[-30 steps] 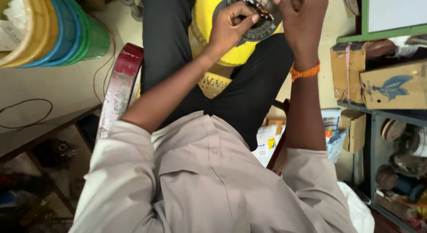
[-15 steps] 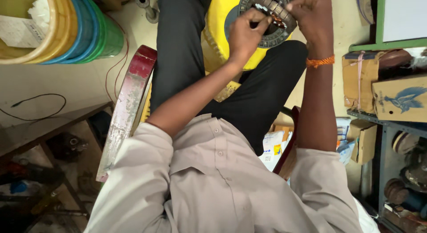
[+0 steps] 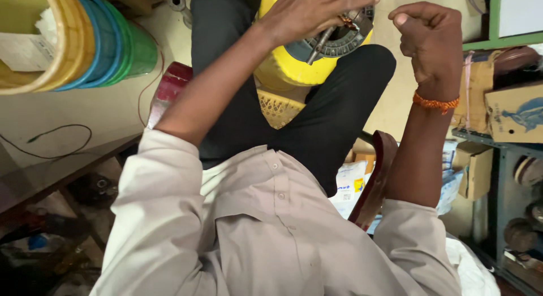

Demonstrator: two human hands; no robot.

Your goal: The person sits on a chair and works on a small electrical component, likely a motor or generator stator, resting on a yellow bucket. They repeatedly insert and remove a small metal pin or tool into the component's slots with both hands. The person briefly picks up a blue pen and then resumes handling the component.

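Floor (image 3: pixel 102 112), pale and bare, is being crossed by thin wires; stacked spools (image 3: pixel 85 44) in yellow, blue and green are being kept at upper left. Shelving (image 3: pixel 509 177) w/ cardboard boxes is being seen at right, clutter in the dark corner at lower left. Stator (image 3: pixel 339 41), a grey toothed ring w/ copper winding, is being rested on a yellow drum (image 3: pixel 285 67) between the crossed legs. Left hand (image 3: pixel 314 13) is being laid over the stator, fingers curled around a thin metal tool (image 3: pixel 321 44). Right hand (image 3: pixel 427 39) is being held in a fist just beside the stator, apart from it; nothing can be seen in it. Much of the stator is being hidden by the left hand.
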